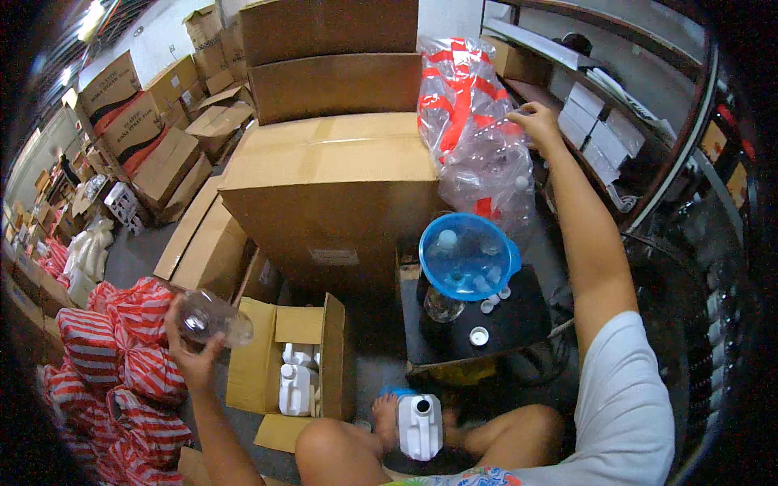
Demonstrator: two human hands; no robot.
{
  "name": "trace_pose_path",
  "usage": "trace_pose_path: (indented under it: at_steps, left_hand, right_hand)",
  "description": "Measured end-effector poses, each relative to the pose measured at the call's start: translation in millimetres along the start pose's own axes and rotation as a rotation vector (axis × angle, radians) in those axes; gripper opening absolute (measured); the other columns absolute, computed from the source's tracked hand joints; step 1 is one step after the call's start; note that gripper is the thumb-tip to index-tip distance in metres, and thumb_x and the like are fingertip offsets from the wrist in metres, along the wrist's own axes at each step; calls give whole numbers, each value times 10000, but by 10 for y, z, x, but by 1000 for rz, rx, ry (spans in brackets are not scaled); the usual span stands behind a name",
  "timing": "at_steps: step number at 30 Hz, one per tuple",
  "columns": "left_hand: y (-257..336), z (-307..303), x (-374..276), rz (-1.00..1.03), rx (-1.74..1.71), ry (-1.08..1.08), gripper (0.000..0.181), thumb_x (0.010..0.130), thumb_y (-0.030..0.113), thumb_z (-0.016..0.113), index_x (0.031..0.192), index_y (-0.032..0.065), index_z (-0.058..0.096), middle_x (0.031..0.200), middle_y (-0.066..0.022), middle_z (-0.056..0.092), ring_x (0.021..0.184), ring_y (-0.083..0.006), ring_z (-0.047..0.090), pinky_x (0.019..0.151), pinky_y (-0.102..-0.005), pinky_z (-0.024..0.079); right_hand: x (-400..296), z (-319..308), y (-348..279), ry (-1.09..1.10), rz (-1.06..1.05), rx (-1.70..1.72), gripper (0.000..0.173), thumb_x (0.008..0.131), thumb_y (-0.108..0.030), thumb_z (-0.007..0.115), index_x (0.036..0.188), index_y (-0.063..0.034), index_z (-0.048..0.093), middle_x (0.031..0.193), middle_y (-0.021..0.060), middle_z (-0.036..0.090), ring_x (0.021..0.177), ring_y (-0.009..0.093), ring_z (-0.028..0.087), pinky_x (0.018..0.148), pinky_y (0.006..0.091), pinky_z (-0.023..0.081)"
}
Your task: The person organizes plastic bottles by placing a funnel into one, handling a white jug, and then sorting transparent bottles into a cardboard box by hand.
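My left hand (193,358) grips a clear plastic bottle (205,317), held on its side at the left. Stretched out to the upper right, my right hand (540,126) pinches the edge of a large clear plastic bag (468,121) with red tape across it. Between my legs stands a white plastic jug (420,434) with its mouth uncapped. On a black stool (510,328) a blue plastic basin (465,294), with small translucent pieces in it, rests above another clear container (442,307). A white cap (479,336) and several small caps (488,305) lie beside it.
An open carton (252,358) with white jugs (295,389) is on the floor left of centre. Red-and-white striped bags (124,352) are piled at the left. A big closed carton (328,152) blocks the middle; a shelf rack (674,152) stands at the right.
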State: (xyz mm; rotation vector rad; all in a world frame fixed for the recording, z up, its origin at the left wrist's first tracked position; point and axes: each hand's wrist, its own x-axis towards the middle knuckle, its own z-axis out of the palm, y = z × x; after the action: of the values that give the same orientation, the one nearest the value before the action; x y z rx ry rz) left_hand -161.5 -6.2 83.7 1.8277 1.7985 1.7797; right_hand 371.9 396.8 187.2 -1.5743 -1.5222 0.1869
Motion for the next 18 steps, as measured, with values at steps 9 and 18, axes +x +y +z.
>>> trace_pose_path:
  at_steps: [9, 18]
  left_hand:
    - [419, -470, -836, -449, -205, 150, 779, 667, -34, 631, 1318, 175, 258, 1307, -73, 353, 790, -193, 595, 530, -206, 502]
    - [942, -557, -1008, -497, -547, 248, 805, 731, 32, 605, 1378, 231, 169, 1350, -107, 276, 780, -251, 618, 626, -266, 530]
  right_hand:
    - [-1200, -1255, -683, 315, -247, 713, 596, 649, -208, 779, 1144, -50, 487, 1078, 131, 524, 925, 230, 558, 733, 325, 477]
    - [-2853, -1121, -2189, 258, -992, 447, 578, 550, -196, 836, 962, -70, 451, 1157, 169, 521, 1002, 296, 550, 847, 369, 463]
